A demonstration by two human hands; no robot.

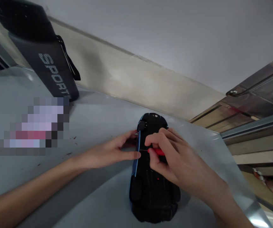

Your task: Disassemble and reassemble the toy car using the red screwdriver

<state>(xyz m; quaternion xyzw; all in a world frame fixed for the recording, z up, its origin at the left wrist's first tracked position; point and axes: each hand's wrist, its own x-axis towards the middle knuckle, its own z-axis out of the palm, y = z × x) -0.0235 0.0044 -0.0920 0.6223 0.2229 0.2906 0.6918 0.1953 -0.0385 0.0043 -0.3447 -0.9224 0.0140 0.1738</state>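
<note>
A toy car (pixel 154 202) lies upside down, its black underside facing up and its blue body edge showing along the left. My left hand (pixel 122 148) grips the car's left side, thumb on the edge and fingers partly hidden behind it. Between the thumb and fingers of my right hand (pixel 172 155) is a small screwdriver (pixel 159 152) with a red handle. Its thin metal shaft points left across the underside, with the tip close to the car's left edge. Whether the tip sits in a screw is too small to tell.
The car rests on a smooth grey tabletop (pixel 91 114). A dark sports bottle (pixel 43 60) with a strap stands at the back left, beside a pixelated, phone-like object (pixel 36 123). A wall (pixel 126 69) runs behind the table; metal framing (pixel 257 123) lies past its right edge.
</note>
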